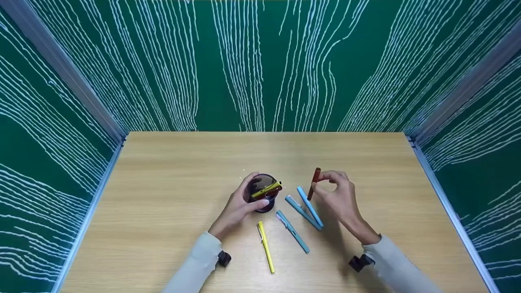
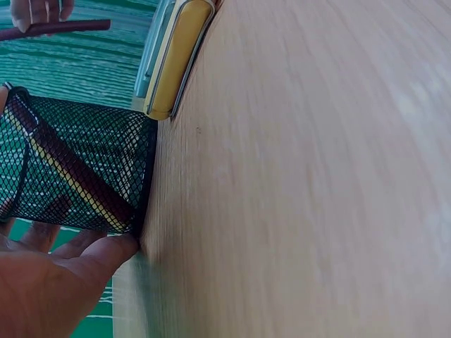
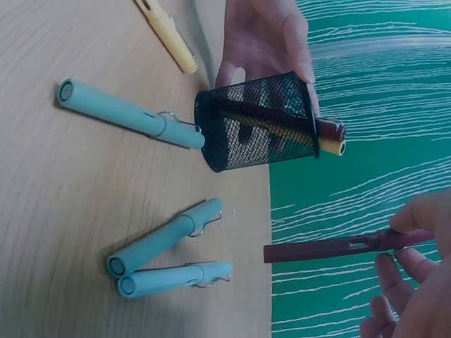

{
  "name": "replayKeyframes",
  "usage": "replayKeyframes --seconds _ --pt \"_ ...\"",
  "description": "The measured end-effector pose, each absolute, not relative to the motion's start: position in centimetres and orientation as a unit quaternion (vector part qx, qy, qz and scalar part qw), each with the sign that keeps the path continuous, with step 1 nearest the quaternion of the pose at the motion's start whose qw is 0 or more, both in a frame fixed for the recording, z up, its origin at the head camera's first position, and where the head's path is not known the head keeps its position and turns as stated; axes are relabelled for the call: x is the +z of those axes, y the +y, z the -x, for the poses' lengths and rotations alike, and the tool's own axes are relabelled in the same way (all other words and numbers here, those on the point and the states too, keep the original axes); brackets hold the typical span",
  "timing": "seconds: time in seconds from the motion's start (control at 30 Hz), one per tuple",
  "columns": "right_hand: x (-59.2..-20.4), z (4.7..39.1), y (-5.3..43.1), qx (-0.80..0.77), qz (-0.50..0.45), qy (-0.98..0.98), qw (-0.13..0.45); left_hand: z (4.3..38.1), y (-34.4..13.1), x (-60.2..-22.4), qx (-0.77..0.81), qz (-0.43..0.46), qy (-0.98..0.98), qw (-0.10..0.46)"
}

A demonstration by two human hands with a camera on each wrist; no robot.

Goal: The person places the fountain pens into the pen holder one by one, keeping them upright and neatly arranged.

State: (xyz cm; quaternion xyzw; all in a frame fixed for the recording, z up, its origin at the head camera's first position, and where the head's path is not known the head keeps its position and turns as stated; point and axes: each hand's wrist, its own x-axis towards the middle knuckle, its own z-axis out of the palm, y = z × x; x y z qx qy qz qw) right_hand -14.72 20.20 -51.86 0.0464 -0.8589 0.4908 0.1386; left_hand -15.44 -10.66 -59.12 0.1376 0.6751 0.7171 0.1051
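Note:
My left hand (image 1: pixel 239 204) holds a black mesh pen cup (image 3: pixel 257 125) around its side, and the cup stands upright on the table. Inside the cup lean a yellow pen (image 1: pixel 266 189) and a dark red pen (image 2: pixel 77 163), their ends showing above the rim. To the right, my right hand (image 1: pixel 338 198) pinches another dark red pen (image 1: pixel 314 184) between thumb and fingers. That pen is raised off the table, near two blue pens, one lighter (image 1: pixel 310 206) and one darker (image 1: pixel 302 211), that lie close together.
Nearer the front of the wooden table (image 1: pixel 171 171) lie another blue pen (image 1: pixel 293 232) and a yellow pen (image 1: pixel 265 247). Green panels (image 1: pixel 268 65) with white wavy lines enclose the back and sides. Each wrist wears a small black device (image 1: pixel 224 259).

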Motion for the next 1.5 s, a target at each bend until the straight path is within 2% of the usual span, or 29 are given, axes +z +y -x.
replayKeyframes --seconds 0.57,1.5 --pt "-50.6 14.4 19.0 0.532 -0.031 -0.839 0.106 15.4 -10.7 -59.0 0.709 -0.136 0.685 0.101" --pt "-48.6 15.5 16.9 0.613 -0.058 -0.779 0.121 15.4 -10.8 -58.7 0.677 -0.122 0.719 0.094"
